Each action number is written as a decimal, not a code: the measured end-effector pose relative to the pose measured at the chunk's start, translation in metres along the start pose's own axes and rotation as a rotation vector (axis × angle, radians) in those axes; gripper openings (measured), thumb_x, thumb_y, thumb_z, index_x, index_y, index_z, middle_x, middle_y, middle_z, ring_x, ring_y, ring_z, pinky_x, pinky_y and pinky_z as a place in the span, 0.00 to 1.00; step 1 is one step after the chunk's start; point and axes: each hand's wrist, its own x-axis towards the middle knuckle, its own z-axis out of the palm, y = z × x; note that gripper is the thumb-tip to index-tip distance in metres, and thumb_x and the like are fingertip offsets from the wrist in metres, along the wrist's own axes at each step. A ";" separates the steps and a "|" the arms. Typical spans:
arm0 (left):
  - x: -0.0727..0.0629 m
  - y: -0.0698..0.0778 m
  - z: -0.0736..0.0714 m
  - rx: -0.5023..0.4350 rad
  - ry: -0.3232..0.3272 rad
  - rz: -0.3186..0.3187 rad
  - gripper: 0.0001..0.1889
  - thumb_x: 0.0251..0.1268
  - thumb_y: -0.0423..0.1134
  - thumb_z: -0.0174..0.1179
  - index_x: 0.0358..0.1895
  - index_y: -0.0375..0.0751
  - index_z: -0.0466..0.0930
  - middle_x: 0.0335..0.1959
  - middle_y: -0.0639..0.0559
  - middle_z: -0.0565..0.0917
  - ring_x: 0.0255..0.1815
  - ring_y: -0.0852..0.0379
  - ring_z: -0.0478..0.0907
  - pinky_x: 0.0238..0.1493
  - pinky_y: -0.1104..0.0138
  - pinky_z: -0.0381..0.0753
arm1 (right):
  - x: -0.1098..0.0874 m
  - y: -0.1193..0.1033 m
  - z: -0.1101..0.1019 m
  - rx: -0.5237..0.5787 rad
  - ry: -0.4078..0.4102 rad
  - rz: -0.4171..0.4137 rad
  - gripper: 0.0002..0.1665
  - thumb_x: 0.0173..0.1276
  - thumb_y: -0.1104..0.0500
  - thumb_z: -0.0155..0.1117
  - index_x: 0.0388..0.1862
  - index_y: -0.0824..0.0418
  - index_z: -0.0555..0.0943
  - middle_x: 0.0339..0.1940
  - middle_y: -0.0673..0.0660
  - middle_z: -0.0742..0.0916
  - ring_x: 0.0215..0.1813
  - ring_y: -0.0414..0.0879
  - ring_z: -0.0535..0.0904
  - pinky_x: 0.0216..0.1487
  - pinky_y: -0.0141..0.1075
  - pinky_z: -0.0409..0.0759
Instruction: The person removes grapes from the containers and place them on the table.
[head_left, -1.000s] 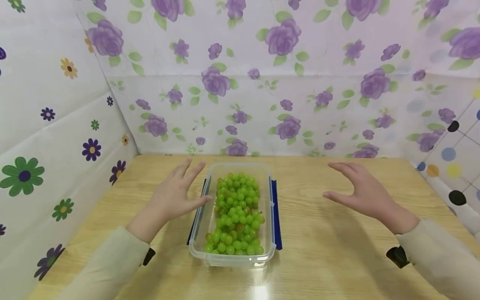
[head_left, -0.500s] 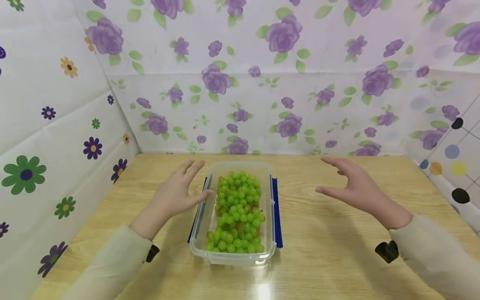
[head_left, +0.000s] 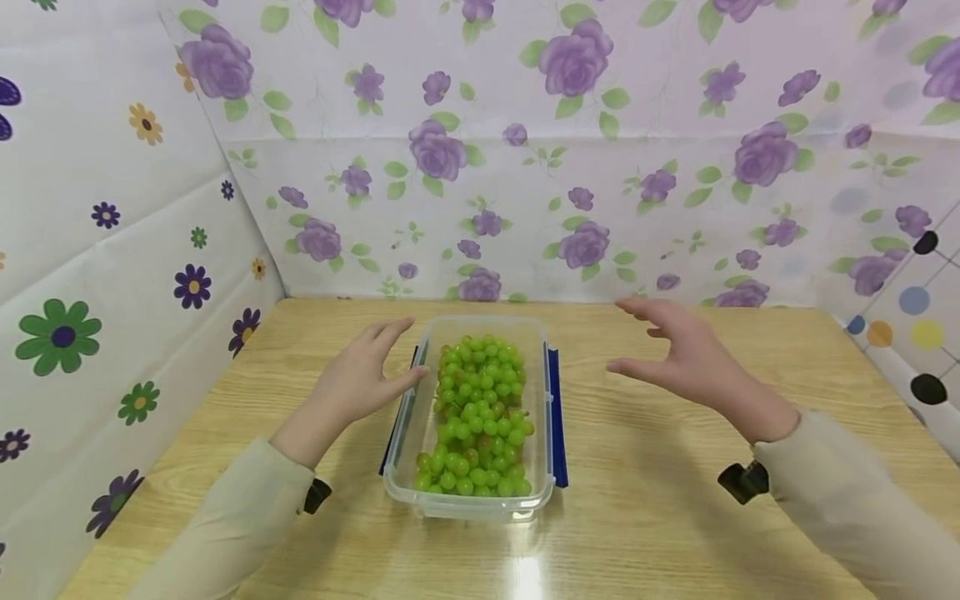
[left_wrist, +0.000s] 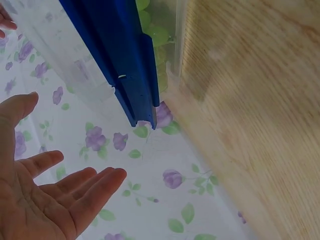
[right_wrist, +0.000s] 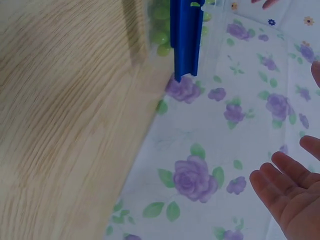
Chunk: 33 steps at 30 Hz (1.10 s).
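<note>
"Beside the container (head_left: 472, 505), how is the left hand (head_left: 356, 379)?"
"Spread, gripping nothing. The right hand (head_left: 690, 358) is spread too, well apart from it."
"Progress?"
"Grapes (head_left: 480, 396) already inside; blue side flaps (head_left: 557, 425) look unfastened. Neither hand has hold yet."

A table (head_left: 637, 517) was screened in; home or studio was unclear.
Rose-print sheeting (head_left: 517, 187) backed it, daisy-print sheeting (head_left: 127, 267) stood left, dotted sheeting (head_left: 900, 333) right.
</note>
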 end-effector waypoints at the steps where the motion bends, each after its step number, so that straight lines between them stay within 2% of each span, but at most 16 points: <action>1: 0.000 -0.001 0.001 -0.012 -0.009 -0.008 0.38 0.65 0.57 0.57 0.73 0.45 0.57 0.67 0.36 0.66 0.61 0.35 0.70 0.50 0.42 0.75 | 0.001 -0.002 0.001 0.002 -0.006 -0.003 0.43 0.58 0.52 0.72 0.69 0.63 0.66 0.65 0.65 0.74 0.62 0.62 0.70 0.56 0.56 0.74; 5: 0.000 -0.003 0.002 -0.064 -0.028 -0.029 0.37 0.65 0.56 0.57 0.73 0.44 0.57 0.68 0.35 0.66 0.60 0.35 0.70 0.52 0.42 0.74 | 0.004 -0.009 0.006 0.027 -0.018 -0.022 0.42 0.58 0.53 0.73 0.68 0.64 0.67 0.64 0.65 0.75 0.62 0.61 0.71 0.57 0.56 0.74; 9: 0.001 -0.005 0.004 -0.094 -0.038 -0.039 0.36 0.66 0.55 0.56 0.72 0.42 0.58 0.67 0.36 0.67 0.56 0.38 0.74 0.51 0.45 0.76 | 0.006 -0.018 0.012 0.064 -0.037 -0.023 0.42 0.58 0.52 0.73 0.68 0.63 0.68 0.64 0.63 0.75 0.63 0.59 0.70 0.59 0.55 0.72; 15: 0.002 -0.008 0.006 -0.145 -0.048 -0.058 0.35 0.67 0.54 0.56 0.72 0.41 0.59 0.67 0.37 0.68 0.55 0.38 0.75 0.50 0.48 0.77 | 0.006 -0.029 0.021 0.078 -0.063 -0.025 0.41 0.56 0.51 0.73 0.67 0.62 0.69 0.64 0.60 0.76 0.64 0.56 0.71 0.60 0.53 0.72; 22: 0.003 -0.010 0.007 -0.226 -0.064 -0.078 0.34 0.67 0.49 0.58 0.71 0.39 0.59 0.66 0.35 0.68 0.55 0.37 0.75 0.48 0.49 0.79 | 0.009 -0.036 0.027 0.088 -0.095 -0.059 0.41 0.57 0.51 0.73 0.66 0.62 0.70 0.63 0.61 0.76 0.62 0.57 0.72 0.58 0.52 0.74; 26: 0.004 -0.011 0.010 -0.262 -0.087 -0.092 0.34 0.66 0.47 0.59 0.70 0.38 0.59 0.66 0.35 0.68 0.54 0.38 0.75 0.47 0.50 0.80 | 0.010 -0.039 0.032 0.063 -0.107 -0.074 0.40 0.56 0.51 0.73 0.66 0.61 0.70 0.61 0.60 0.77 0.58 0.54 0.74 0.54 0.50 0.76; 33: 0.001 -0.012 0.012 -0.288 -0.092 -0.095 0.32 0.65 0.42 0.60 0.69 0.36 0.60 0.64 0.32 0.70 0.51 0.38 0.77 0.44 0.53 0.81 | 0.013 -0.045 0.039 0.063 -0.132 -0.091 0.40 0.58 0.50 0.72 0.67 0.60 0.69 0.60 0.59 0.78 0.57 0.51 0.75 0.52 0.47 0.76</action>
